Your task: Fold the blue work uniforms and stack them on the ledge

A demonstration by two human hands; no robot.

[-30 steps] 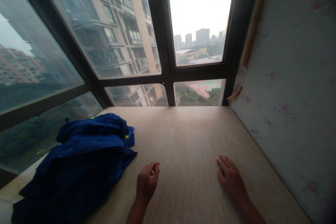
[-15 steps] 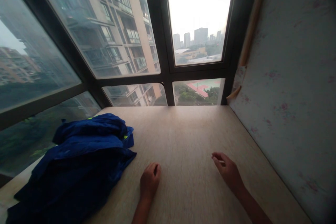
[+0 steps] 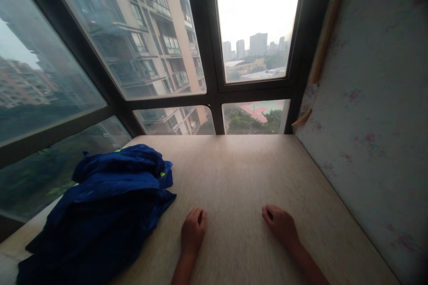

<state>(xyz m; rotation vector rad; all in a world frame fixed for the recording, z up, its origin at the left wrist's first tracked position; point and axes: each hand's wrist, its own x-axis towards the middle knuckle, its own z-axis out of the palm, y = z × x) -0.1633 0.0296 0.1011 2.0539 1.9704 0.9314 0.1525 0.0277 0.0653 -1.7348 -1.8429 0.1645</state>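
Note:
My left hand rests on the pale wood-grained ledge in a loose fist, just right of a blue garment. A small dark gap shows inside the curled fingers, with no object in it. Farther right, my right hand is also curled into a loose fist on or just over the ledge, and I see nothing in it. The garment lies crumpled at the left, with small yellow-green patches on it. Neither hand touches it.
Dark-framed windows close off the far and left sides of the ledge. To the right stands a wall with flowered paper; its edge is peeling near the window corner.
My right hand has moved left and nearer to me, and its fingers have curled into a fist. The left hand stays in place. The view has shifted slightly.

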